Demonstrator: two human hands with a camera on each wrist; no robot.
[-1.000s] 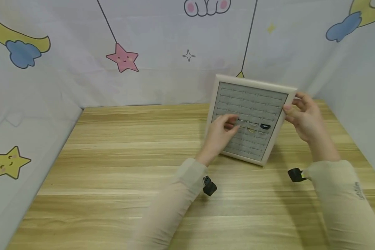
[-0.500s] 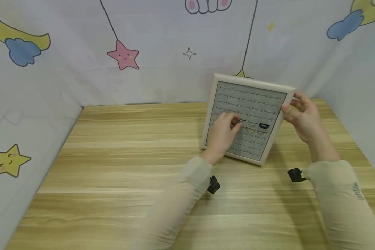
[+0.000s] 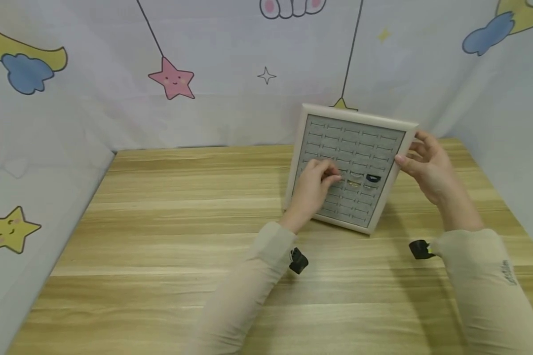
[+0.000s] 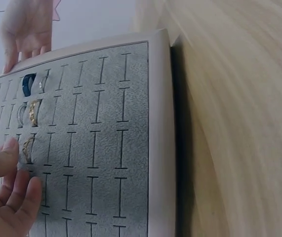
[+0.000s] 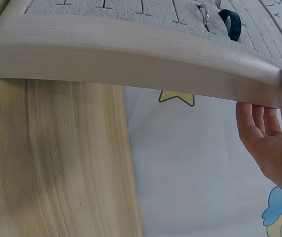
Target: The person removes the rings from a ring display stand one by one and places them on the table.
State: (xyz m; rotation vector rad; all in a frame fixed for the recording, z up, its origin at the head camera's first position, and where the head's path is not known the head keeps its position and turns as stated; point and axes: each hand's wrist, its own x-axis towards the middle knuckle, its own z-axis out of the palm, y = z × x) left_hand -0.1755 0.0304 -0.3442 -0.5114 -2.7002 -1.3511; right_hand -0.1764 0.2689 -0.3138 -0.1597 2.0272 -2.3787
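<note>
1. Ring board is standing at the far right of the table, tilting back, its near edge seemingly resting on the wood
2. Right hand is gripping the board's right side, the thumb lying on the front of the frame and the other fingers curling behind; this support is staying much as it was
3. Left hand is reaching over the board's left half and sitting slightly farther left than half a second ago. Its thumb and index tips are lying close together; whether they are pinching a ring, I cannot tell
4. Dark ring is sitting on the right, one silver ring just on its near side; another silver ring and a gold ring are sitting just left, all four staying put. A second gold ring is showing just beside the left thumb
5. Slit by the left fingertips is looking bare where a pale glint was showing, so a ring is perhaps coming out
</note>
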